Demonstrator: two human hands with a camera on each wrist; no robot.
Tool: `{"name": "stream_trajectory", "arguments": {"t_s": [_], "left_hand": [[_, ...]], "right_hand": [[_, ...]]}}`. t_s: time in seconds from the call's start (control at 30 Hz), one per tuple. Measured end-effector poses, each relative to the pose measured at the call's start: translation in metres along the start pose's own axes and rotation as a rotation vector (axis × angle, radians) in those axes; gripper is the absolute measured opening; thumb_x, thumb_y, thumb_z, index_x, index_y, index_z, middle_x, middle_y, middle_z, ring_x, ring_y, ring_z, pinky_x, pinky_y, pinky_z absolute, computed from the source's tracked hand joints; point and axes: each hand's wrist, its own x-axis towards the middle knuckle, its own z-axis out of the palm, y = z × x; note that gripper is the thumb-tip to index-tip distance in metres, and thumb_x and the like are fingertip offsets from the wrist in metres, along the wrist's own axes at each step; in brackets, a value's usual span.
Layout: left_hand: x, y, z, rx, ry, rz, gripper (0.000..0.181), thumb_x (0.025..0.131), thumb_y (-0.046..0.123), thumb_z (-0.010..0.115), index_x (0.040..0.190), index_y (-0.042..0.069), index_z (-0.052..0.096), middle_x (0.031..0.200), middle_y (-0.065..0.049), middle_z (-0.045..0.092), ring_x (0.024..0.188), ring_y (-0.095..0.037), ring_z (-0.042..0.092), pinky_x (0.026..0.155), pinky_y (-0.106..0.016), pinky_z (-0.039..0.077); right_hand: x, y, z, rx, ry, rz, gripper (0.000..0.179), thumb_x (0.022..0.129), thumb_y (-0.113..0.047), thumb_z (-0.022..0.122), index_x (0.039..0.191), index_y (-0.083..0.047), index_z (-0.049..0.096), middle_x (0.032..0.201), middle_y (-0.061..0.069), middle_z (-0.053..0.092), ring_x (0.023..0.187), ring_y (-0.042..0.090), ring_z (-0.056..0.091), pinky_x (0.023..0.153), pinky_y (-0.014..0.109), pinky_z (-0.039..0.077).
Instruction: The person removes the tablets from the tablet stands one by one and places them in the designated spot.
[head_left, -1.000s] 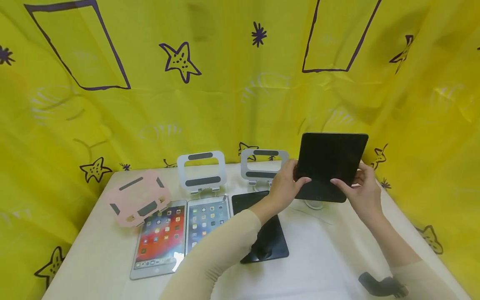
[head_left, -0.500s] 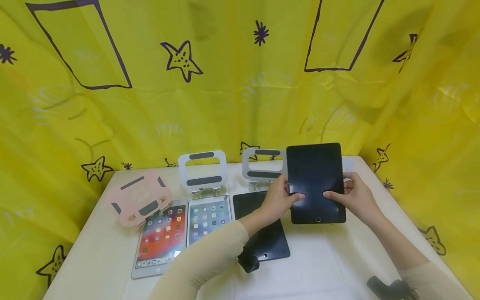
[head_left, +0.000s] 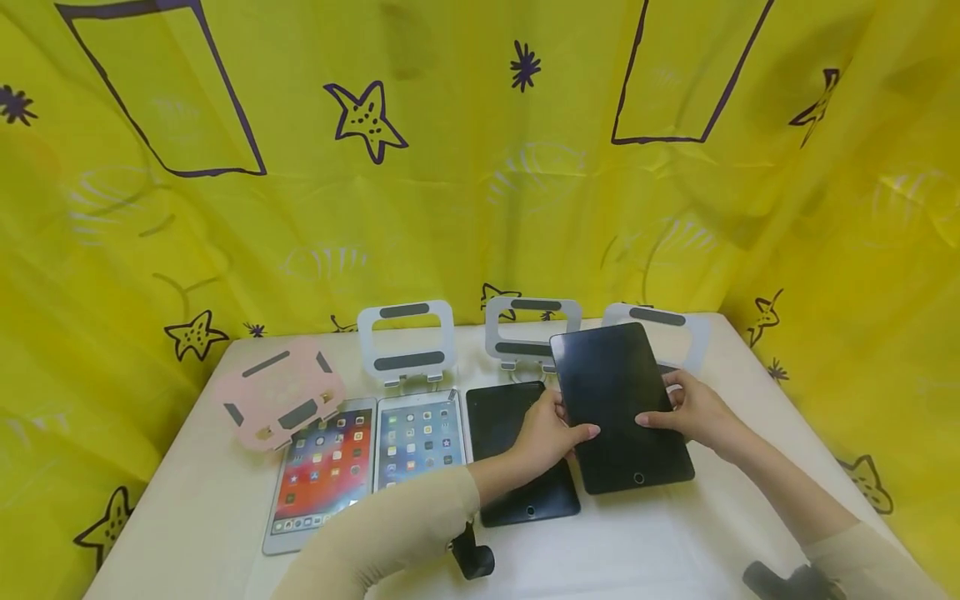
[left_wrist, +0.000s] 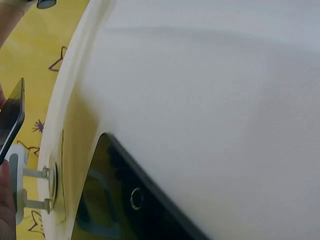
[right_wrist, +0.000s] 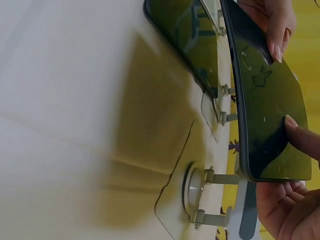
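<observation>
A black tablet (head_left: 618,400) with a round home button is held up over the right part of the table, tilted and leaning a little to the left. My left hand (head_left: 546,429) grips its left edge, thumb on the screen and fingers behind. On the opposite edge my right hand (head_left: 701,408) holds it the same way, as the right wrist view also shows. Below and left, a second black tablet (head_left: 525,487) lies flat, partly covered by my left hand and forearm. Close behind the held tablet stands a pale tablet stand (head_left: 693,342), its lower part hidden.
Two more pale stands, one in the middle (head_left: 491,329) and one further left (head_left: 367,342), stand along the back. A pink stand (head_left: 277,392) leans at the left. Two lit white-framed tablets (head_left: 322,471) lie side by side on the white table (head_left: 195,500). A yellow curtain (head_left: 450,208) hangs behind.
Both hands have brought the black tablet down, leftward and nearer, away from the rightmost stand, which now shows behind it. The tablet has turned to lean left.
</observation>
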Motion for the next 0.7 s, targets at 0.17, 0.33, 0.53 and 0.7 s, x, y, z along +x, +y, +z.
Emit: {"name": "stream_trajectory", "arguments": {"t_s": [0.17,0.33,0.53,0.7], "left_hand": [[-0.010,-0.007,0.000,-0.057,-0.008,-0.063,0.039,0.074,0.009,0.080,0.098,0.002,0.049,0.067,-0.001,0.052,0.038,-0.010,0.054,0.043,-0.029,0.051],[-0.018,-0.014,0.001,-0.071,-0.031,-0.119,0.038,0.074,0.010,0.080,0.095,0.003,0.048,0.070,-0.003,0.051,0.041,-0.016,0.060,0.045,-0.032,0.053],[-0.031,-0.024,0.007,-0.140,-0.038,-0.201,0.037,0.075,0.009,0.079,0.090,0.003,0.046,0.073,-0.006,0.050,0.046,-0.024,0.064,0.044,-0.030,0.053],[-0.046,-0.025,0.012,-0.180,-0.016,-0.266,0.036,0.075,0.005,0.078,0.085,0.003,0.044,0.073,-0.009,0.051,0.049,-0.030,0.065,0.042,-0.030,0.052]], "right_hand": [[0.001,0.002,0.006,0.102,-0.123,0.085,0.077,0.076,-0.022,0.079,0.124,0.014,0.031,0.092,0.019,0.060,0.074,0.024,0.066,0.066,0.041,0.057],[0.000,0.005,0.011,0.093,-0.168,0.106,0.068,0.077,-0.019,0.079,0.116,0.012,0.034,0.091,0.019,0.059,0.073,0.022,0.065,0.062,0.042,0.057],[-0.002,0.011,0.020,0.096,-0.218,0.107,0.062,0.074,-0.018,0.081,0.108,0.009,0.038,0.087,0.017,0.058,0.074,0.023,0.064,0.058,0.042,0.057],[-0.005,0.014,0.025,0.055,-0.278,0.141,0.063,0.074,-0.020,0.081,0.110,0.011,0.040,0.087,0.015,0.059,0.074,0.023,0.063,0.059,0.043,0.057]]}}
